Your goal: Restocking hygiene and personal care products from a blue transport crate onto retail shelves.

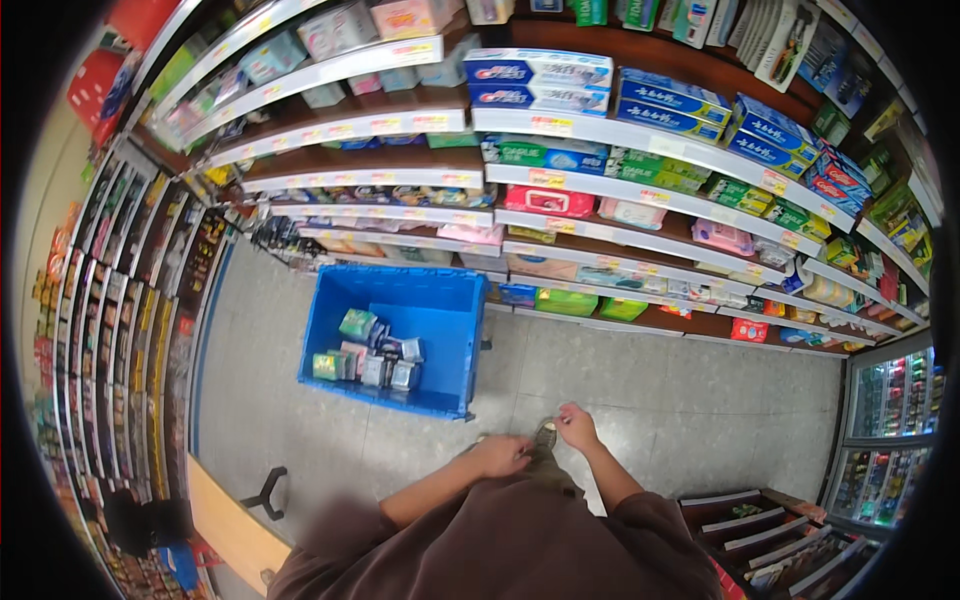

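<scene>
Stocked shelves [645,139] curve round a grey tiled floor [670,390], a lit glass-fronted fridge [892,442] at far right. On the floor, ahead and left, stands a blue bin [452,340]. The left hand [503,456] and right hand [577,427] are apart, fingers curled; whether clamped on anything, I cannot tell. Small boxes [374,371] lie inside the bin.

Palm of left hand [504,457] hidden, shirt [520,545] cut off

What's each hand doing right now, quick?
Left hand: curled, nothing seen in it; whether fully closed can't be told.
Right hand: partly curled, nothing seen in it; whether closed can't be told.
</scene>
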